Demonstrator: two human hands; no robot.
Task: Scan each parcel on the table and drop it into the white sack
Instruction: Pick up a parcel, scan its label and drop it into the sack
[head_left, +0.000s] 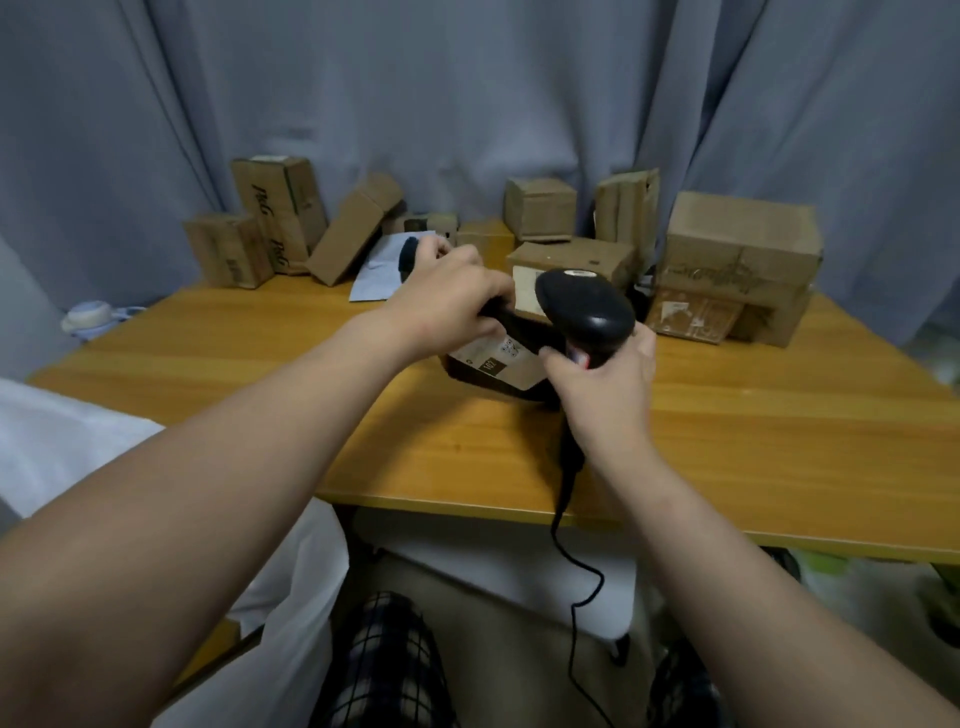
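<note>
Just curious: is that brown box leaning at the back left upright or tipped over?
Tipped. The brown box slants, its top end against the upright carton, its lower end on the table.

Bare tabletop (218, 358) across the whole near-left, open to the front edge; likewise a clear strip at near right. Back edge walled by boxes: a leaning cluster (291, 228) at back left, a taller stack (737, 265) at back right, smaller boxes (550, 223) between. Centre taken by the black parcel (498, 364), both hands on or just beside it. Scanner cable (571, 566) hanging off the front edge. White sack (57, 447) crowding the left corner.
</note>
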